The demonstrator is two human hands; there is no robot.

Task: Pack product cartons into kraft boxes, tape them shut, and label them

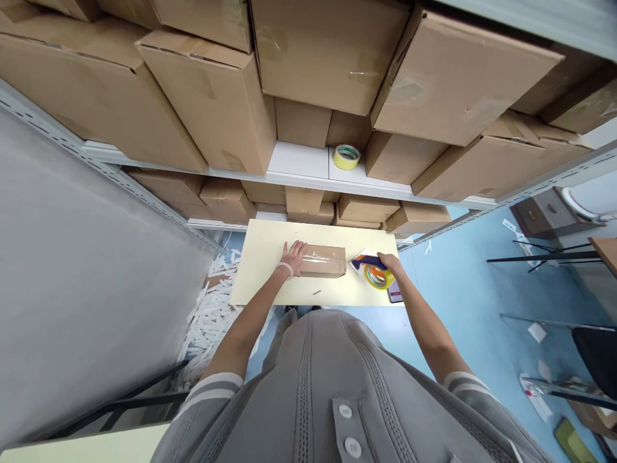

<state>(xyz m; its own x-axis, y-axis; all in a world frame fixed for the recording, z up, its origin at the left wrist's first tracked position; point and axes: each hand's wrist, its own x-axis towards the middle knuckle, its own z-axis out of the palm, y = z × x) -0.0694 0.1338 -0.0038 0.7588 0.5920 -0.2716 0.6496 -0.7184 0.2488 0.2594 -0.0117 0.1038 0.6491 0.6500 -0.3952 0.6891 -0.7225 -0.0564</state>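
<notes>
A small cardboard box (322,262) lies on the pale yellow table (270,235), with shiny clear tape along its top. My left hand (294,258) rests on the box's left end, fingers spread. To the right of the box, my right hand (389,262) is wrapped round the handle of a blue and orange tape dispenser (369,262). A yellow tape roll (378,276) is mounted in it. The dispenser is apart from the box, by its right end.
Shelves full of cardboard boxes (332,54) rise behind the table. Another yellow tape roll (346,156) sits on the middle shelf. A phone-like dark object (394,292) lies at the table's right edge. White paper strips (212,321) cover the floor at left.
</notes>
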